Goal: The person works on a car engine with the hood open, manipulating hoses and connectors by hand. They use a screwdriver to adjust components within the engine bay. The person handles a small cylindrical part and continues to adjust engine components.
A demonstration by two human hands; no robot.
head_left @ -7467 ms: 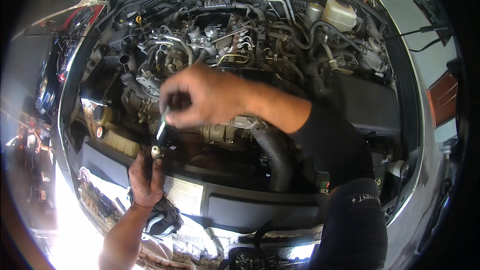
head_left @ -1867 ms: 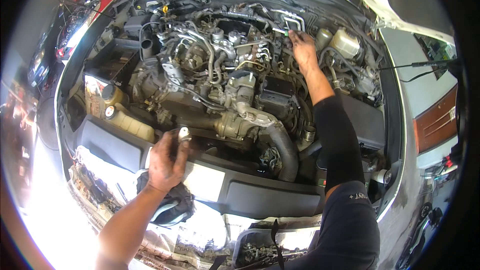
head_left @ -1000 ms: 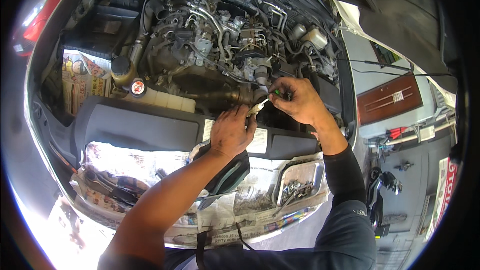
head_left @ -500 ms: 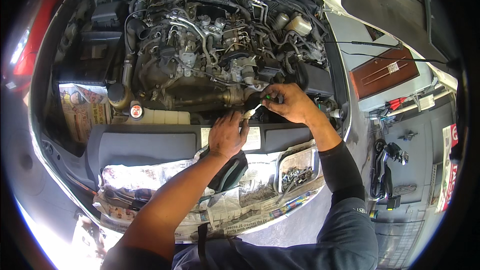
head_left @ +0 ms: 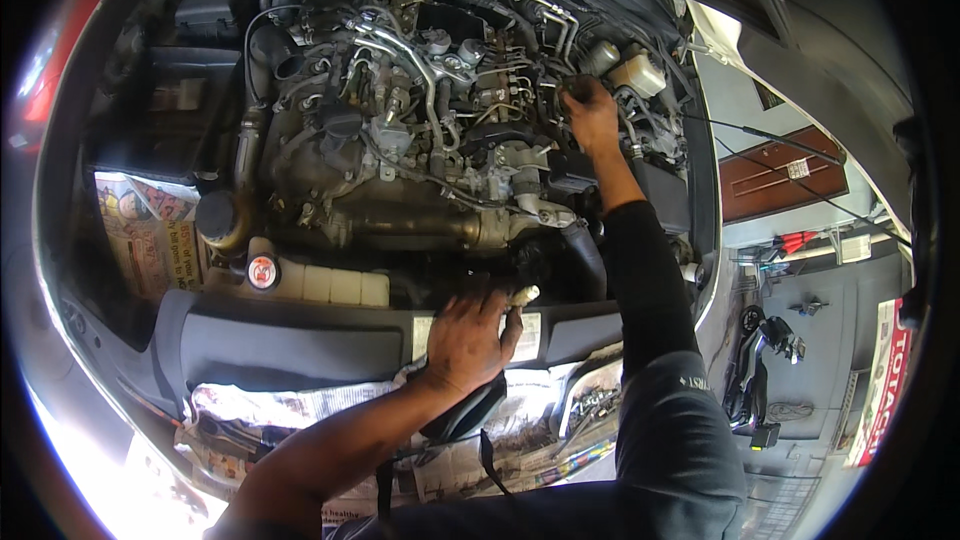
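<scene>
My left hand [head_left: 470, 338] rests over the grey radiator cover [head_left: 285, 338] at the front of the engine bay. Its thumb and fingers are closed on a small pale tube [head_left: 526, 295], whose end sticks up past the fingertips. Further in and to the right, my right hand [head_left: 592, 120] reaches over the engine [head_left: 430, 130]. Its fingers are bent together near the thin metal pipes, close to the whitish fluid reservoir [head_left: 638, 72]. What those fingertips pinch, if anything, is too small and dark to tell.
Newspaper [head_left: 245, 405] covers the front edge, with tools at its left and a metal tray [head_left: 592, 402] of small parts at its right. A white coolant tank [head_left: 325, 285] stands left of my left hand. The bonnet prop rod [head_left: 765, 137] slants at the right.
My right hand has left the pale tube and moved inward over the right side of the engine. My left hand keeps the tube. The whole view has shifted a little.
</scene>
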